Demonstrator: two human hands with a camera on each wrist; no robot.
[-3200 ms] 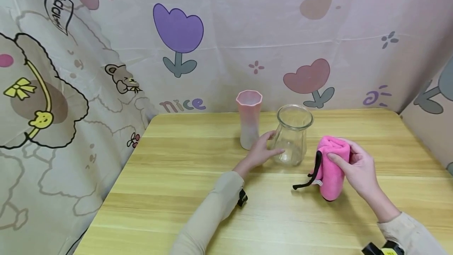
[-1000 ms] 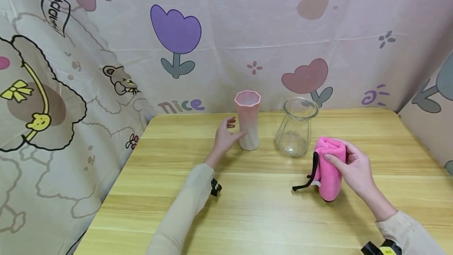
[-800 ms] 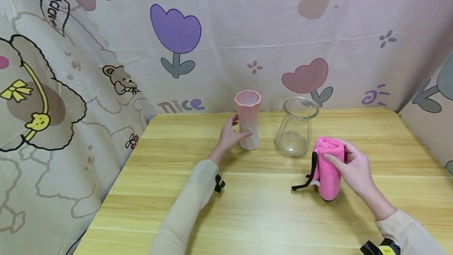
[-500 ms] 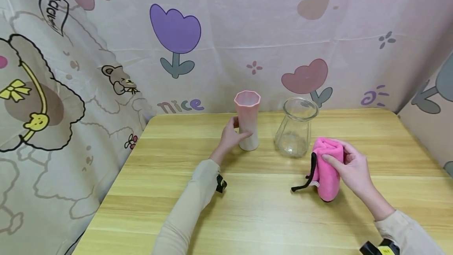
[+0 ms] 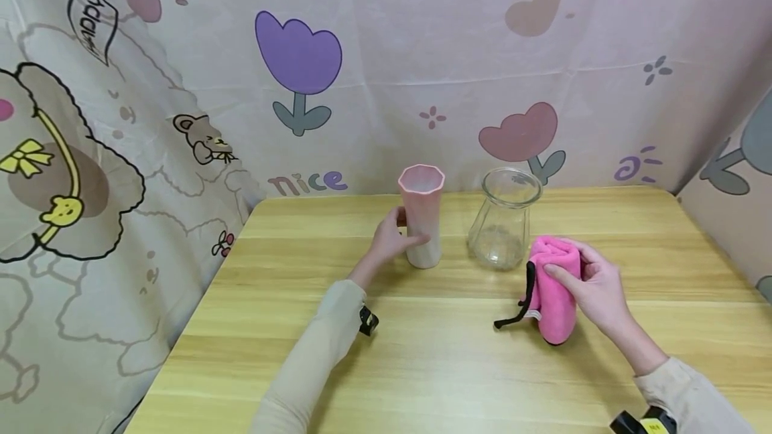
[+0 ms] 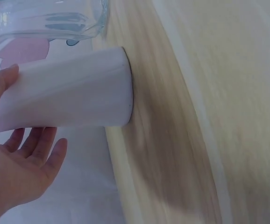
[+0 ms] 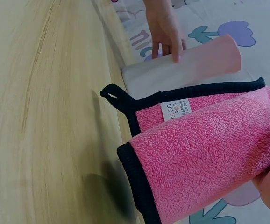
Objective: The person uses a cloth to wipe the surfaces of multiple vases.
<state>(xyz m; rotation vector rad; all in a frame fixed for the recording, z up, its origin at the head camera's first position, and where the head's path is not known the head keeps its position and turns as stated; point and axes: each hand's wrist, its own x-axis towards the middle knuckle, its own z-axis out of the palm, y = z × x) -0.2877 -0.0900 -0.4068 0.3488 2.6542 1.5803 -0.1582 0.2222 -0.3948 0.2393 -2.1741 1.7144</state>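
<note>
Now your left hand (image 5: pixel 389 240) grips one vase (image 5: pixel 424 209), shifted slightly from the back edge of the worktop (image 5: pixel 458 360) | your right hand (image 5: pixel 603 288) pinches one pink cloth (image 5: pixel 557 310) | one glass jar (image 5: pixel 499 240) nearby

Your vase (image 5: pixel 423 213) fades downward from pink to white; your cloth (image 7: pixel 209 154) is pink with black edging (image 7: pixel 205 91) and a white label (image 7: pixel 176 109). Your sleeves (image 5: pixel 313 360) are beige, your desk (image 5: pixel 470 367) yellow wood-grain, the backdrop (image 5: pixel 398 25) pale with purple and pink flowers (image 5: pixel 298 55).

Head view: bright, even light; a pale sheen lies on the table (image 5: pixel 458 380). Wrist views: dimmer, cooler; soft-edged shadows fall across it, the left view slightly hazy.
</note>
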